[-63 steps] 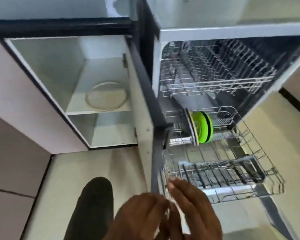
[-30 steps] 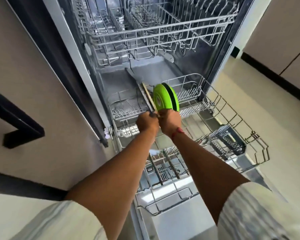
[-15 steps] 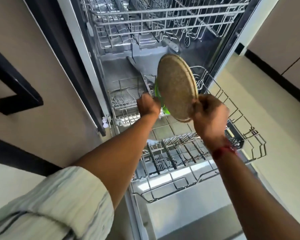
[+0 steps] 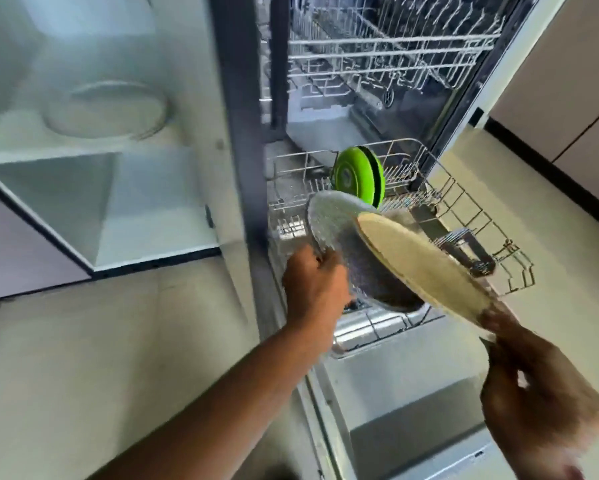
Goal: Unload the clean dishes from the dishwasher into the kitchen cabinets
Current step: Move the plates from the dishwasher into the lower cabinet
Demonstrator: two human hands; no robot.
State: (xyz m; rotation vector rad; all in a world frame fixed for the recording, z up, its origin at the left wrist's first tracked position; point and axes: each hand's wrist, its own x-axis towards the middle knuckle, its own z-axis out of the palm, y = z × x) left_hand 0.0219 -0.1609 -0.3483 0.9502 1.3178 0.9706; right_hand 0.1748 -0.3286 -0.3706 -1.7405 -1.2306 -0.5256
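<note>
Above the lower rack point(image 4: 464, 199) at mid-frame, fingers of the left hand point(image 4: 313, 285) pinch a textured glass plate point(image 4: 339, 230) by its rim and the right hand point(image 4: 540, 386) grips a tan plate point(image 4: 419, 268) by its edge; both look stiff, breakable and perhaps slick, so safest held at the rim.

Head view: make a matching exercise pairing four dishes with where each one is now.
Things:
1. green plates
2. tan plate
3. textured plate
4. clear dish

Places:
A. on the cabinet shelf
B. held by the left hand
C. upright in the lower rack
D. held by the right hand

Pairs: 1-C, 2-D, 3-B, 4-A
</note>
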